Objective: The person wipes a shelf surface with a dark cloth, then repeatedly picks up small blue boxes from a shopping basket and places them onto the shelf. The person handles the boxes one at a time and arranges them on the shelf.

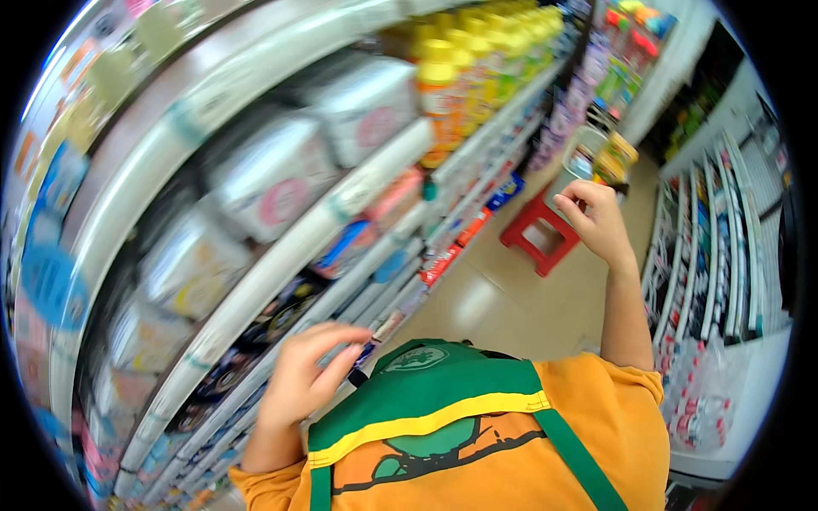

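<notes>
My left hand (313,372) hovers in front of the lower shelf rails, its index finger and thumb a little apart. Nothing shows in it. On the right, my right hand (595,220) is raised above the floor with loosely curled fingers and a small gap at the thumb; I see no object in it. In the picture it lies just below a pale tub (583,153) holding small items, by a red plastic stool (540,233). Nearest on the left are white plastic-wrapped packs (275,182) along a shelf. Yellow-capped bottles (439,96) stand in rows farther along.
Long shelf rails (281,268) run down my left side. A yellow package (615,158) sits beside the tub. Across the tiled floor (473,300) stands another rack (700,236) with hanging goods. Wrapped bottles (700,415) are at the lower right. Blur softens the shelf goods.
</notes>
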A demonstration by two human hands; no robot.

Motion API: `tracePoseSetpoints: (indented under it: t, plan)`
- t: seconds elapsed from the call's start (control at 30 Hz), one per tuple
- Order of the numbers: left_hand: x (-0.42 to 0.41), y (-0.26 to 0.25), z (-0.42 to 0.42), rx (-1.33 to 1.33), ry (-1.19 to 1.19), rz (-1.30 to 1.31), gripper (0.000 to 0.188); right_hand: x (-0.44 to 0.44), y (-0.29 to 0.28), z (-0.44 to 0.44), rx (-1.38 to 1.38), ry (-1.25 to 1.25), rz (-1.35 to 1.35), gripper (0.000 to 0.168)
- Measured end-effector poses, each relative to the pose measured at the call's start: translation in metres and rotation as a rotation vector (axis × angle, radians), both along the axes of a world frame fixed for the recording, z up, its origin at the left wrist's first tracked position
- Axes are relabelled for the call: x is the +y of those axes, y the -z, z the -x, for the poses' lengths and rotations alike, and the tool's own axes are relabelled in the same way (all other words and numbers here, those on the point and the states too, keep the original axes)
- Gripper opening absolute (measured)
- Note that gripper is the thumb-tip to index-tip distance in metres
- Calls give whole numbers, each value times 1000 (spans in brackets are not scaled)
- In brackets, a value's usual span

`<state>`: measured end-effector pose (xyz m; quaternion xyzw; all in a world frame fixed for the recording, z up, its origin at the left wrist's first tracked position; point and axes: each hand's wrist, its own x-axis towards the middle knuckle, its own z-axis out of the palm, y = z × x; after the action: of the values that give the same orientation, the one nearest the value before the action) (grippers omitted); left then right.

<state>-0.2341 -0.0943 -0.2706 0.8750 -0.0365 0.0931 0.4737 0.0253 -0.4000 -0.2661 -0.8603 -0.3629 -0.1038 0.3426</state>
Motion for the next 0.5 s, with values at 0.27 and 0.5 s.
tracePoseSetpoints:
  t: [0.27, 0.5]
  plan:
    - [-145, 172, -226, 473, 328, 498, 20, -230, 162, -94, 225, 648, 196, 15]
    - [-217, 228, -357, 715, 381, 408, 21, -307, 212, -139, 491, 766, 100, 16]
